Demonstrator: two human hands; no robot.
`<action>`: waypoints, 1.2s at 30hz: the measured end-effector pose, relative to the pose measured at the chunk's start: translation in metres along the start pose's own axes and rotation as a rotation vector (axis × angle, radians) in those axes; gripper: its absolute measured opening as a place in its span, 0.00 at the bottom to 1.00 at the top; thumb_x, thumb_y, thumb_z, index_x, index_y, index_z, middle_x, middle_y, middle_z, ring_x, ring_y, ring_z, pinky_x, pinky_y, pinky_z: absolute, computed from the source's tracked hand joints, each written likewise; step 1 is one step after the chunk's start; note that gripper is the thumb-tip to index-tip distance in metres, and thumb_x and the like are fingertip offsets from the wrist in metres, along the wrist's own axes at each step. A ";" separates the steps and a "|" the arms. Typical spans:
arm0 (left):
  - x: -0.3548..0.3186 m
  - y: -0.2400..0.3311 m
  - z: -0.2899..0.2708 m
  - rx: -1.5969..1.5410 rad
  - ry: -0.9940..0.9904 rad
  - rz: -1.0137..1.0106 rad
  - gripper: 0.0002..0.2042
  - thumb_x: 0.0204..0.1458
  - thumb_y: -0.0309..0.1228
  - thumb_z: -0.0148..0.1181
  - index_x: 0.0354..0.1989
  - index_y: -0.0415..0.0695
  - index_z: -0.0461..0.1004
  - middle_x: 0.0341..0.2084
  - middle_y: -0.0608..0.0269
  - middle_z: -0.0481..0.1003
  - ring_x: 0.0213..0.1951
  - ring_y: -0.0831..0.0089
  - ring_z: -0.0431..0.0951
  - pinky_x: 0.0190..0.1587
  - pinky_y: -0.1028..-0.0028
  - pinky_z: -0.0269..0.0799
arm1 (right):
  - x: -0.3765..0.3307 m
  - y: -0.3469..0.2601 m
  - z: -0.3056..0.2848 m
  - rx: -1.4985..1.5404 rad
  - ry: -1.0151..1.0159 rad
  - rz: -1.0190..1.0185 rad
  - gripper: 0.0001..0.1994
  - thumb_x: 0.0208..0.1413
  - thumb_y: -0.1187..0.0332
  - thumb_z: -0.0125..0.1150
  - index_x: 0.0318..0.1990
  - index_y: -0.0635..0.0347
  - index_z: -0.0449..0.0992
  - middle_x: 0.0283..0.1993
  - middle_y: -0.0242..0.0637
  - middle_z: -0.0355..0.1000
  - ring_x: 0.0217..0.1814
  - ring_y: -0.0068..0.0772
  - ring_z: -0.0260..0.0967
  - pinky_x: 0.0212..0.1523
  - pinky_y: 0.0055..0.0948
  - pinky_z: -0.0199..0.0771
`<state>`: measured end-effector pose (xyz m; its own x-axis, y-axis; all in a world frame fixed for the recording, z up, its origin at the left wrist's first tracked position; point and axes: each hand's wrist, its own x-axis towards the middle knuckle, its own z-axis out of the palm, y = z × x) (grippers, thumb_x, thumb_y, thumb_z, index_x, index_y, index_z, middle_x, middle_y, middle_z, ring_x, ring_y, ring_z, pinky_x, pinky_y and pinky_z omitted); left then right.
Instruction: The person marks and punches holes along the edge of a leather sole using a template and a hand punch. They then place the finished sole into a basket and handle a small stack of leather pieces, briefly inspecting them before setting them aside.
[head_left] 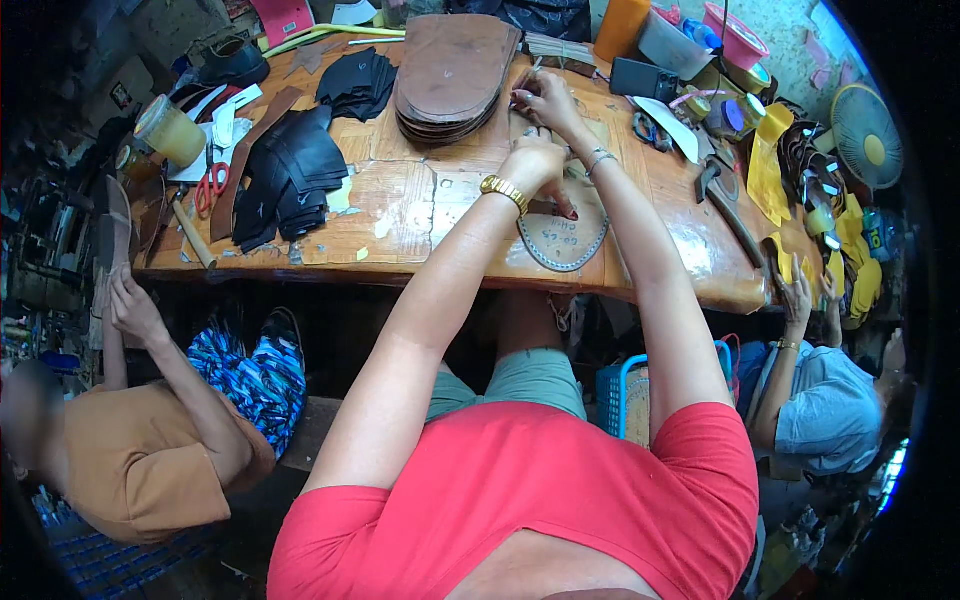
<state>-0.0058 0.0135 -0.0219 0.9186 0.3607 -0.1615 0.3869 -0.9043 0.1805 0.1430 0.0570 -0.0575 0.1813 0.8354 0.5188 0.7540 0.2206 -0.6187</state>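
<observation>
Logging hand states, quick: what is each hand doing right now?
Left hand: pressing down on the grey sole-shaped template.
Right hand: fingers curled; holding anything cannot be told.

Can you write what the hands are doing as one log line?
left hand: pressing on sole pattern | right hand: beside stack of brown soles | surface: wooden table

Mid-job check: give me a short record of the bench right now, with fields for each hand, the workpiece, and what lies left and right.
left hand: wears a gold watch, presses down on the sole-shaped pattern
right hand: wears a bracelet, fingers pinch something small beside the stack of brown soles
left of hands: black leather pieces, red scissors, hammer
right of hands: yellow pieces, fan
surface: wooden table
</observation>
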 end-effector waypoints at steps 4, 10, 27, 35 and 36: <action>0.002 0.001 0.000 0.003 -0.018 -0.004 0.58 0.10 0.66 0.73 0.59 0.50 0.68 0.56 0.38 0.64 0.57 0.47 0.66 0.58 0.60 0.64 | -0.003 -0.011 -0.004 0.016 0.004 -0.026 0.06 0.49 0.73 0.62 0.32 0.67 0.76 0.29 0.49 0.76 0.31 0.44 0.75 0.34 0.37 0.73; 0.001 0.003 0.000 0.033 0.028 0.015 0.59 0.10 0.67 0.72 0.60 0.51 0.67 0.56 0.38 0.64 0.58 0.47 0.64 0.58 0.60 0.63 | -0.003 0.007 -0.010 -0.110 0.036 -0.090 0.05 0.48 0.76 0.61 0.32 0.67 0.75 0.30 0.50 0.76 0.34 0.46 0.76 0.36 0.38 0.73; -0.006 0.003 -0.002 0.005 0.077 0.067 0.61 0.10 0.66 0.72 0.63 0.49 0.64 0.57 0.39 0.64 0.59 0.48 0.63 0.60 0.62 0.61 | -0.023 0.021 -0.028 -0.056 0.110 0.038 0.06 0.47 0.76 0.60 0.32 0.70 0.74 0.30 0.56 0.74 0.36 0.55 0.75 0.37 0.42 0.72; -0.005 0.005 -0.004 0.002 0.051 0.060 0.60 0.11 0.66 0.72 0.62 0.49 0.65 0.57 0.38 0.63 0.59 0.47 0.63 0.60 0.60 0.61 | -0.029 0.010 -0.032 -0.127 0.093 0.043 0.07 0.47 0.74 0.61 0.33 0.68 0.74 0.31 0.57 0.73 0.36 0.57 0.73 0.38 0.44 0.72; -0.005 0.004 -0.004 0.005 0.045 0.058 0.60 0.11 0.67 0.72 0.61 0.49 0.65 0.58 0.38 0.63 0.59 0.47 0.63 0.60 0.60 0.61 | -0.030 0.008 -0.032 -0.152 0.082 0.015 0.07 0.46 0.74 0.61 0.33 0.68 0.74 0.31 0.57 0.73 0.36 0.57 0.73 0.38 0.44 0.71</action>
<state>-0.0087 0.0085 -0.0162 0.9422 0.3174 -0.1071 0.3325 -0.9250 0.1838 0.1638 0.0170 -0.0592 0.2390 0.7929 0.5605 0.8366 0.1248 -0.5334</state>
